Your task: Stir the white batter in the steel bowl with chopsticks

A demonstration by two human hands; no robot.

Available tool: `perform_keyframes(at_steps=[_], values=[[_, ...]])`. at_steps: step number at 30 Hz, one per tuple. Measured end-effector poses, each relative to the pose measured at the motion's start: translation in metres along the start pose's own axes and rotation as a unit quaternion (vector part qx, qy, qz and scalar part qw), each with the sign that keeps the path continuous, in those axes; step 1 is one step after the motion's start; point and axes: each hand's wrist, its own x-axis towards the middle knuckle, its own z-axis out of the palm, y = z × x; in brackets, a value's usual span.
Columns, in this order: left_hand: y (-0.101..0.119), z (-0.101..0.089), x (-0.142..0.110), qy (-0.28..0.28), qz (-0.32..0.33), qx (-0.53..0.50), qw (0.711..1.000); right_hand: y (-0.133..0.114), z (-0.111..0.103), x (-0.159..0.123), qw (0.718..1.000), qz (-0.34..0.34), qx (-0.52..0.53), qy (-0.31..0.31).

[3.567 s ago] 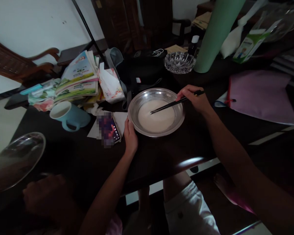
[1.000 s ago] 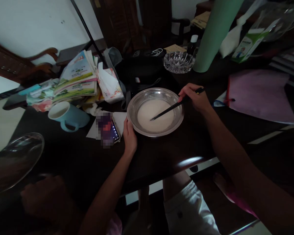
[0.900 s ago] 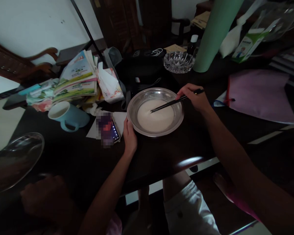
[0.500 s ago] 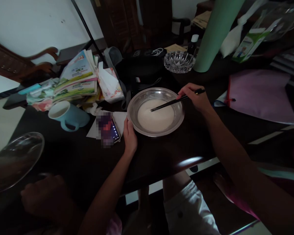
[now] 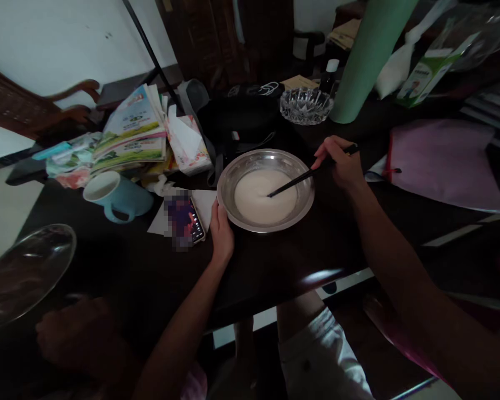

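Note:
A shallow steel bowl (image 5: 304, 186) sits on the dark table, holding a pale white batter (image 5: 258, 203). My left hand (image 5: 221, 230) grips the bowl's left rim, fingers curled against it. My right hand (image 5: 340, 164) is closed on a pair of black chopsticks (image 5: 294, 180), whose tips dip into the batter near its middle. A phone (image 5: 185, 219) lies just left of my left hand on a white paper.
A blue mug (image 5: 116, 197) stands at the left, behind it a stack of booklets (image 5: 135, 133). A glass ashtray (image 5: 305, 105), green cylinder (image 5: 366, 61), black bag (image 5: 241, 119) and purple folder (image 5: 445, 164) lie behind and right. A glass lid (image 5: 25, 272) sits far left.
The chopstick tips have swept round inside the batter, now nearer the middle-right, and my right hand has shifted slightly right. My left hand has stayed on the rim.

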Motion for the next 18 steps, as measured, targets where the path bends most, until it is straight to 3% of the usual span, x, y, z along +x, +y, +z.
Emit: perform_keyframes(at_steps=[5, 10, 15, 18], values=[[-0.002, 0.0001, 0.0001, 0.002, -0.006, -0.002, 1.0, -0.0021, 0.0021, -0.0019, 0.997, -0.003, -0.021, -0.077], [0.0011, 0.001, 0.0001, 0.001, -0.001, 0.002, 1.0, -0.0007, 0.0004, -0.0004, 1.0, -0.001, -0.001, -0.004], [0.0033, 0.0008, -0.0002, 0.001, -0.001, 0.003, 1.0, -0.0038, 0.0037, -0.0035, 0.996, 0.009, 0.008, -0.083], [0.0026, 0.0007, 0.0, 0.002, -0.001, 0.007, 1.0, -0.004, 0.0038, -0.0026, 0.998, 0.0, -0.019, -0.062]])
